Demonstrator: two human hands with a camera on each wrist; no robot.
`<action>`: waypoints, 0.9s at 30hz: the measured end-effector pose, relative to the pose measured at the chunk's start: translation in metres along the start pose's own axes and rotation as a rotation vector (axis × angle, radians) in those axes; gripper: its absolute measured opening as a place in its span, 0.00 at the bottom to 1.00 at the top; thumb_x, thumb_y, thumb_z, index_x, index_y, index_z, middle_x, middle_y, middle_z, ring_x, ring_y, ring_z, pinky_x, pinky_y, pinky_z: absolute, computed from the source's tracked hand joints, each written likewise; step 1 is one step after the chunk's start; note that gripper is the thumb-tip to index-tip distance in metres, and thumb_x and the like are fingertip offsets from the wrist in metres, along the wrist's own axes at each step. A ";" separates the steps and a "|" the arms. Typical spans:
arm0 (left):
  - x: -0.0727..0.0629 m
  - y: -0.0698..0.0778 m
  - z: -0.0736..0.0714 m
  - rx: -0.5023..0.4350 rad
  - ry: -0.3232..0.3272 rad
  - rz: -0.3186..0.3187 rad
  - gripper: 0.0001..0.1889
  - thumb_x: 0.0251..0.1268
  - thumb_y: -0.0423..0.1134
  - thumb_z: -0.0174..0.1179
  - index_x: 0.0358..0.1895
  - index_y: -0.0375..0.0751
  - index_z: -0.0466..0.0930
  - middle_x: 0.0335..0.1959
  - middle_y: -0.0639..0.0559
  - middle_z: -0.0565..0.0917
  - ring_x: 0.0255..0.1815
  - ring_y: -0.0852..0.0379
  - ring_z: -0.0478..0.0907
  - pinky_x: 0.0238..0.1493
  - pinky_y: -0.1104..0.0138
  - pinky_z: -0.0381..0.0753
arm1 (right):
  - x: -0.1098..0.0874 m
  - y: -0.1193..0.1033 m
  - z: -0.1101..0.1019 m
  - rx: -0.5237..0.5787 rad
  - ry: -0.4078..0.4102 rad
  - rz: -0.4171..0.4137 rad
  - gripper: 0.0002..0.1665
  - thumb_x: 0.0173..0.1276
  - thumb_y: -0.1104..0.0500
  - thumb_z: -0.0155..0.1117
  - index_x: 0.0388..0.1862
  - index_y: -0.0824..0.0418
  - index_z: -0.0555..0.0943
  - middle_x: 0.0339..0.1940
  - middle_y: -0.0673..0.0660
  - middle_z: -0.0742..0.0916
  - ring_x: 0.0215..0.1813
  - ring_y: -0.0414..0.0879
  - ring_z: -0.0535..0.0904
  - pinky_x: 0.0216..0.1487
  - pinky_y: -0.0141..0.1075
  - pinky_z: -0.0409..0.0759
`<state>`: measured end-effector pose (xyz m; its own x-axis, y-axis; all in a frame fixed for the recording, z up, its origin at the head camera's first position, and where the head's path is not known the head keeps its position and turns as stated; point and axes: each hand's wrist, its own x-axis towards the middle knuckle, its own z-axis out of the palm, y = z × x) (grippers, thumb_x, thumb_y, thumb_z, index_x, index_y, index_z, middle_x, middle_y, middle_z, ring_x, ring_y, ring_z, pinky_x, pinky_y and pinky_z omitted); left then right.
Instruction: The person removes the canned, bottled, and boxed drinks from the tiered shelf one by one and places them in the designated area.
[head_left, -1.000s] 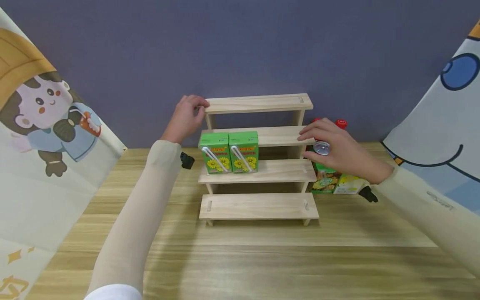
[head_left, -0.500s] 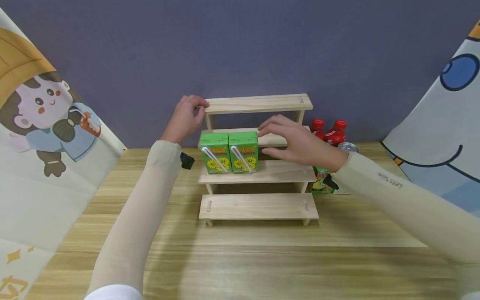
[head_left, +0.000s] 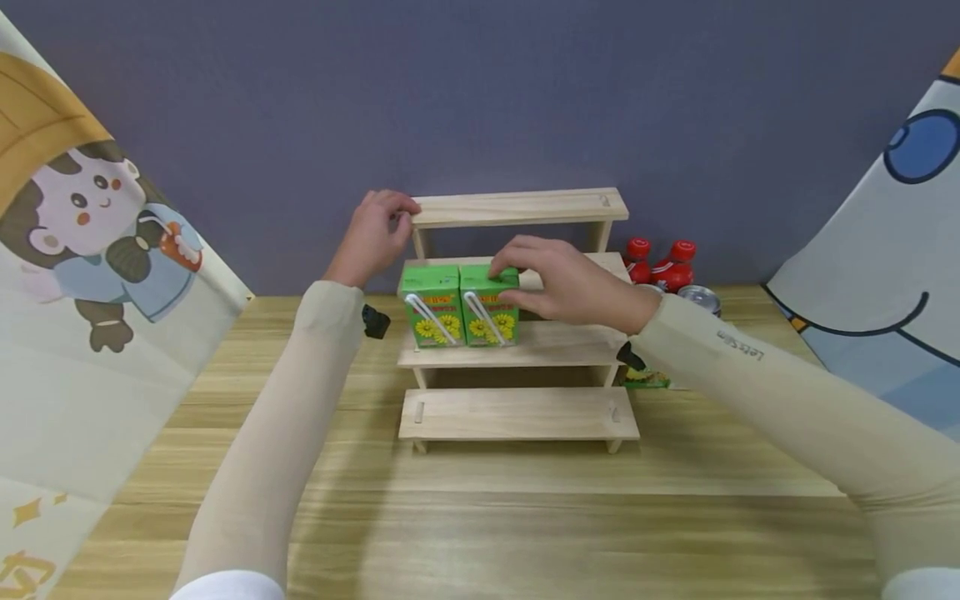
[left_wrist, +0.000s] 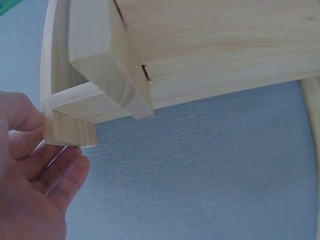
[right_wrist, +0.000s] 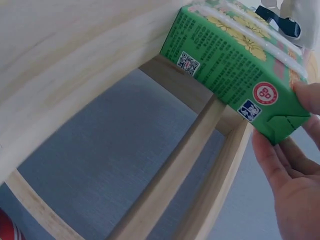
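Note:
A stepped wooden display shelf [head_left: 517,414] stands against the back wall. Two green drink cartons with straws and yellow flowers, the left carton [head_left: 431,321] and the right carton [head_left: 491,325], stand side by side on its second step from the bottom. My left hand [head_left: 375,233] grips the left end of the top board; the left wrist view shows thumb and fingers on either side of that wooden end [left_wrist: 70,129]. With my right hand [head_left: 562,282] I pinch the upper part of the right carton, thumb at its front and fingers behind, also plain in the right wrist view.
Right of the shelf stand red-capped bottles [head_left: 673,271], a can [head_left: 701,297] and a green package [head_left: 647,380], partly behind my right sleeve. A grey wall [head_left: 480,100] rises behind the wooden tabletop [head_left: 480,533]. Printed panels flank both sides.
My right hand has moved left from above the bottles and can to the right carton and now pinches its top. My left hand has kept its grip on the shelf.

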<state>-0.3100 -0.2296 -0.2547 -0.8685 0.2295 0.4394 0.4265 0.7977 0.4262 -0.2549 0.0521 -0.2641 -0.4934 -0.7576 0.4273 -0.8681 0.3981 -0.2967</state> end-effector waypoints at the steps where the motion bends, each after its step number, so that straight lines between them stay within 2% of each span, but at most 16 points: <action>1: 0.000 0.000 0.000 -0.001 0.002 0.001 0.14 0.72 0.36 0.45 0.50 0.38 0.80 0.54 0.48 0.76 0.53 0.51 0.68 0.53 0.58 0.69 | 0.000 0.000 0.000 -0.001 0.008 -0.007 0.14 0.62 0.56 0.68 0.47 0.54 0.80 0.48 0.49 0.80 0.48 0.41 0.76 0.46 0.43 0.77; 10: 0.000 0.000 -0.001 -0.004 -0.001 0.002 0.14 0.72 0.36 0.45 0.50 0.38 0.80 0.54 0.48 0.76 0.53 0.51 0.68 0.53 0.58 0.69 | -0.011 -0.001 -0.004 0.003 0.102 -0.083 0.13 0.60 0.59 0.70 0.43 0.57 0.80 0.48 0.51 0.81 0.51 0.42 0.76 0.48 0.42 0.78; 21: 0.001 -0.001 0.002 0.010 0.002 -0.013 0.15 0.73 0.37 0.45 0.51 0.38 0.79 0.54 0.47 0.76 0.53 0.50 0.68 0.53 0.58 0.70 | -0.033 0.001 -0.031 -0.012 0.146 -0.096 0.14 0.57 0.62 0.72 0.42 0.57 0.80 0.51 0.51 0.81 0.54 0.44 0.76 0.51 0.43 0.76; 26: 0.003 -0.002 0.002 0.010 0.008 -0.008 0.15 0.73 0.37 0.45 0.51 0.38 0.79 0.54 0.47 0.76 0.53 0.50 0.68 0.53 0.58 0.70 | -0.048 0.005 -0.046 -0.030 0.170 -0.111 0.15 0.55 0.65 0.73 0.41 0.56 0.81 0.50 0.52 0.82 0.53 0.46 0.77 0.49 0.44 0.76; 27: 0.004 -0.002 0.002 0.011 0.008 -0.009 0.15 0.73 0.37 0.45 0.51 0.38 0.79 0.55 0.47 0.76 0.53 0.50 0.68 0.53 0.58 0.70 | -0.052 0.006 -0.049 -0.040 0.177 -0.108 0.15 0.55 0.66 0.73 0.40 0.55 0.81 0.50 0.52 0.82 0.52 0.46 0.77 0.46 0.41 0.76</action>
<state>-0.3147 -0.2291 -0.2559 -0.8704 0.2179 0.4416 0.4157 0.8058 0.4218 -0.2370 0.1193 -0.2464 -0.3966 -0.6953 0.5993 -0.9160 0.3429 -0.2083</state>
